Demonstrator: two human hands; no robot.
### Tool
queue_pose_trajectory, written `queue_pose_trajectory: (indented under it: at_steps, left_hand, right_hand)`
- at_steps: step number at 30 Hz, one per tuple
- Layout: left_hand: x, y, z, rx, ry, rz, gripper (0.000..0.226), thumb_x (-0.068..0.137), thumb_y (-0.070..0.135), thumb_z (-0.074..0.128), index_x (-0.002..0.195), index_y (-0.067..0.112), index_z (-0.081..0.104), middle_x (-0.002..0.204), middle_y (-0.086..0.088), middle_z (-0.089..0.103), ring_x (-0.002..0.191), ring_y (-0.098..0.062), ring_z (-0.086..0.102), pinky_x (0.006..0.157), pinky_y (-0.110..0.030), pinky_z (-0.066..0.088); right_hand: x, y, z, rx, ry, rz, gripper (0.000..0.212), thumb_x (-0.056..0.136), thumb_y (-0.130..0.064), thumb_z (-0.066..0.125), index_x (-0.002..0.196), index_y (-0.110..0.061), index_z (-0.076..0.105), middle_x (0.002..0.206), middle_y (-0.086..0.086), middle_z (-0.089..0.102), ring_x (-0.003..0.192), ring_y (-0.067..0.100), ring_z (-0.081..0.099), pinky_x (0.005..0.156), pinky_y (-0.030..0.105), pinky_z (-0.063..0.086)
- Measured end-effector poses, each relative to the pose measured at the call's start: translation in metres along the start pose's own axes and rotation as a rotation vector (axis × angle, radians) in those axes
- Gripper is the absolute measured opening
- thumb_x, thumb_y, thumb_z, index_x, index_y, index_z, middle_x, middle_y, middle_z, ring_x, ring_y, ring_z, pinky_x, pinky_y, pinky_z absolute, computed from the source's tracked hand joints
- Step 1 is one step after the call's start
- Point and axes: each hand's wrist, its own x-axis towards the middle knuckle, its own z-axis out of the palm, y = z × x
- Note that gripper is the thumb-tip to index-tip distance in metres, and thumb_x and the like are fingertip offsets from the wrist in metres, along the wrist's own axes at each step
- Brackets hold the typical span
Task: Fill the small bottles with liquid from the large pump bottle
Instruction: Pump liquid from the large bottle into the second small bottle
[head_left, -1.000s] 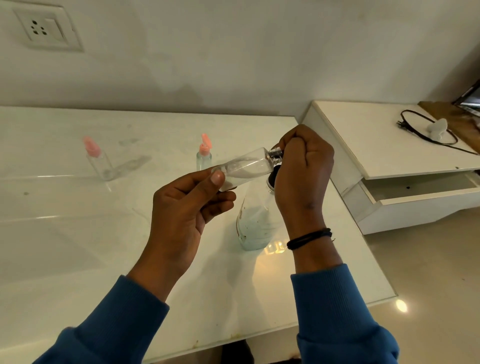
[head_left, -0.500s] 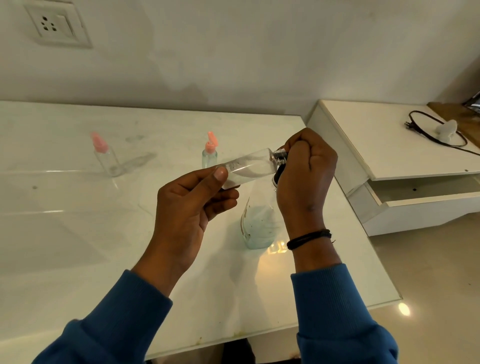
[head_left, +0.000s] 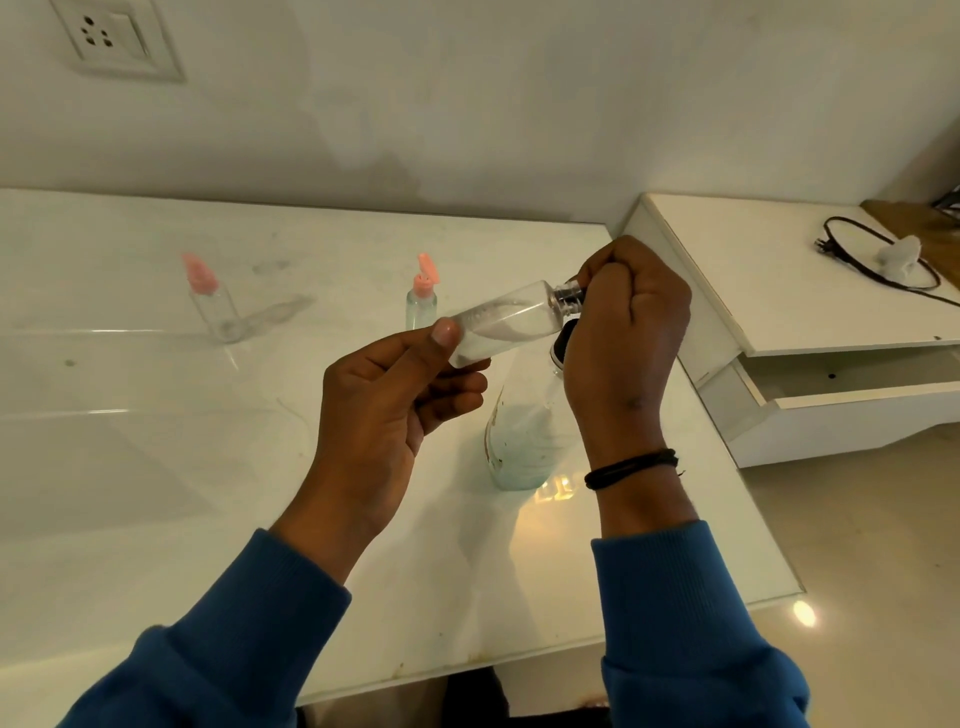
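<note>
My left hand (head_left: 395, 405) grips a small clear bottle (head_left: 511, 322) by its base, tilted with its open neck up and to the right; some liquid lies inside. My right hand (head_left: 626, 338) is curled around the black pump head of the large clear bottle (head_left: 522, 441), which stands on the white table (head_left: 156, 467). The pump's nozzle meets the small bottle's neck; the head itself is mostly hidden by my fingers. Two more small bottles with pink caps stand further back, one at the left (head_left: 210, 301) and one in the middle (head_left: 422, 296).
A lower white cabinet (head_left: 779, 291) with a partly open drawer (head_left: 841, 384) stands to the right, carrying a black cable (head_left: 878, 260) and a white plug. A wall socket (head_left: 111, 39) is at the upper left. The table's right front corner is near my right forearm.
Both hands keep the same hold on the small bottle and the pump. The view has shifted slightly; nothing else has visibly moved.
</note>
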Motion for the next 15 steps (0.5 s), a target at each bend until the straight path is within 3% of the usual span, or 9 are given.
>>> queue_pose_trajectory:
  at_steps: [7, 12, 15]
  left_hand:
    - [0.0007, 0.0014, -0.0002, 0.009, 0.020, -0.010, 0.037, 0.068, 0.041, 0.075, 0.088, 0.011, 0.080, 0.091, -0.020, 0.075, 0.073, -0.024, 0.071, 0.065, -0.026, 0.059]
    - [0.0000, 0.0019, 0.0021, 0.026, 0.007, 0.004, 0.041, 0.068, 0.043, 0.074, 0.093, 0.010, 0.078, 0.090, -0.019, 0.076, 0.073, -0.023, 0.072, 0.065, -0.026, 0.059]
    - [-0.0003, 0.0018, 0.0011, 0.026, 0.017, 0.007, 0.041, 0.068, 0.042, 0.074, 0.094, 0.011, 0.078, 0.090, -0.018, 0.076, 0.073, -0.023, 0.072, 0.065, -0.026, 0.059]
  right_hand:
    - [-0.0043, 0.0051, 0.0016, 0.007, -0.012, 0.020, 0.023, 0.084, -0.007, 0.035, 0.067, -0.010, 0.050, 0.054, -0.011, 0.041, 0.054, 0.012, 0.040, 0.051, 0.037, 0.037]
    - [0.0006, 0.0024, 0.0006, -0.015, 0.018, -0.017, 0.025, 0.084, -0.005, 0.035, 0.066, -0.004, 0.053, 0.053, -0.012, 0.041, 0.053, 0.009, 0.040, 0.052, 0.033, 0.036]
    - [-0.0018, 0.0059, 0.0031, 0.047, -0.002, 0.035, 0.027, 0.084, -0.007, 0.035, 0.062, -0.018, 0.047, 0.051, -0.013, 0.040, 0.052, 0.012, 0.039, 0.050, 0.036, 0.036]
